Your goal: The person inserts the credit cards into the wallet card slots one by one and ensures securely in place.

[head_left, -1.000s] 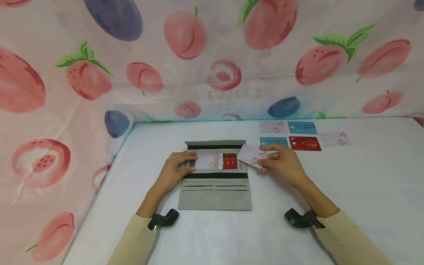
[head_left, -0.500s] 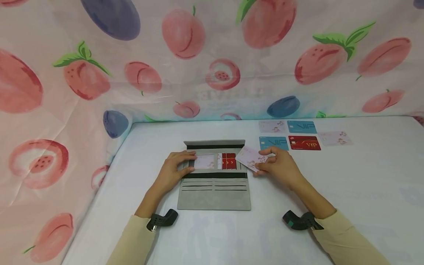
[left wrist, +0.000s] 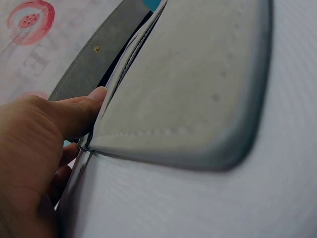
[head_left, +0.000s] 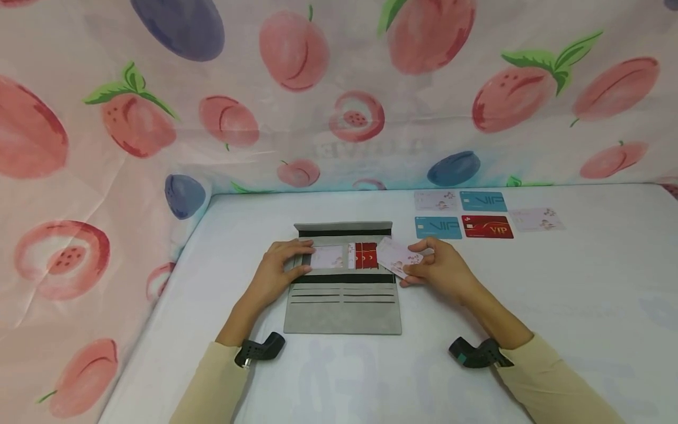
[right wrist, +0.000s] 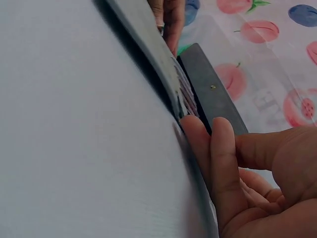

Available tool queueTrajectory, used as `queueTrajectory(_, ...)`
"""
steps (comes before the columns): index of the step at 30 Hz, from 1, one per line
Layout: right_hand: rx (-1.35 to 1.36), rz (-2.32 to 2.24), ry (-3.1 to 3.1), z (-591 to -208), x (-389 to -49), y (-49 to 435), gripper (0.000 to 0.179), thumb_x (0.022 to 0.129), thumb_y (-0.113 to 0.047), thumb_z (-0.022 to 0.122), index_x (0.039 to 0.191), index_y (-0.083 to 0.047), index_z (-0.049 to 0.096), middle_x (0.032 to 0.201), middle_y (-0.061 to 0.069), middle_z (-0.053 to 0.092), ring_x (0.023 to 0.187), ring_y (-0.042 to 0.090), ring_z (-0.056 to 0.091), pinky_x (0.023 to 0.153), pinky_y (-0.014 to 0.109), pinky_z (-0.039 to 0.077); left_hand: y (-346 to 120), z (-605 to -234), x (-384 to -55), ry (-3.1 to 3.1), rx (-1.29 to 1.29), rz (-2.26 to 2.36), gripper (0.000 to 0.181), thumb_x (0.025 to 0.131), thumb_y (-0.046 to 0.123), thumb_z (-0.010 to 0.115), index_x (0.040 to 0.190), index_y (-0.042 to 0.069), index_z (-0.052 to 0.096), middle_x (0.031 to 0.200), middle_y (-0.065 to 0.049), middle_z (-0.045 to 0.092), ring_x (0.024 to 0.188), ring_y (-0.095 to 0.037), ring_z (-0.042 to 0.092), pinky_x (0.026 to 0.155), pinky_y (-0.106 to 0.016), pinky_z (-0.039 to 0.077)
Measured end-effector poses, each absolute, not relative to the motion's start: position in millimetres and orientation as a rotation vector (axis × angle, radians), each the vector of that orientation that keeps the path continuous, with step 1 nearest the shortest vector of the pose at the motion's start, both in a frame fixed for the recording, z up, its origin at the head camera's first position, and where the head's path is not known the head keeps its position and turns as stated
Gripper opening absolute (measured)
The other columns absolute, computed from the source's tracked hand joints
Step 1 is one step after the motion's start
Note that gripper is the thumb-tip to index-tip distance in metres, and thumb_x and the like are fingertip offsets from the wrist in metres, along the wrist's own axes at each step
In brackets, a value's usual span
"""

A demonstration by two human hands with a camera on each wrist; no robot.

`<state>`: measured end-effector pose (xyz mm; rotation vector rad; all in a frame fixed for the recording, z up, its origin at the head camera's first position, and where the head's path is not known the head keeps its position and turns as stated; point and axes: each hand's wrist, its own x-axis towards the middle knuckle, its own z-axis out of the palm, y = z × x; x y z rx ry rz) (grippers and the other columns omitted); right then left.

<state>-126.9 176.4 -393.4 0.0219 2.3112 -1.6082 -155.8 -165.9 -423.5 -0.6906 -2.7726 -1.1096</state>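
A grey wallet (head_left: 343, 318) lies unfolded on the white table, its rows of card slots toward the person. Its upper half has windows holding a pale floral card (head_left: 327, 258) and red cards (head_left: 366, 255). My left hand (head_left: 276, 268) grips the wallet's left edge; in the left wrist view the thumb (left wrist: 81, 111) lies against that edge. Between thumb and fingers my right hand (head_left: 442, 268) pinches a pale floral card (head_left: 394, 256), tilted, its left end overlapping the wallet's right side. In the right wrist view the fingers (right wrist: 225, 168) are right at the wallet's edge and hide the card.
Several cards lie at the back right of the table: two blue VIP cards (head_left: 483, 201), a red VIP card (head_left: 487, 227) and pale floral ones (head_left: 536, 220). A fruit-printed cloth (head_left: 296, 129) rises behind the table and along its left side.
My right hand has moved slightly left and down with the floral card, uncovering more of the nearer blue card. The left hand stays at the wallet's left edge.
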Motion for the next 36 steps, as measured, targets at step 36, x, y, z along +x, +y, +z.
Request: queueTrajectory(36,-0.074,-1.241,2.457,-373,-147,172,0.041,0.091,-0.009,0.064,0.129,0.000,0.053,0.072,0.012,0.059,0.060,0.021,0.063,0.069,0.034,0.042,-165,-422,-156,-2.770,-0.686,-1.146,0.036,0.083,0.015,0.075,0.119,0.014,0.068,0.135,0.001,0.056,0.128,-0.025,0.041,0.104,-0.050,0.027)
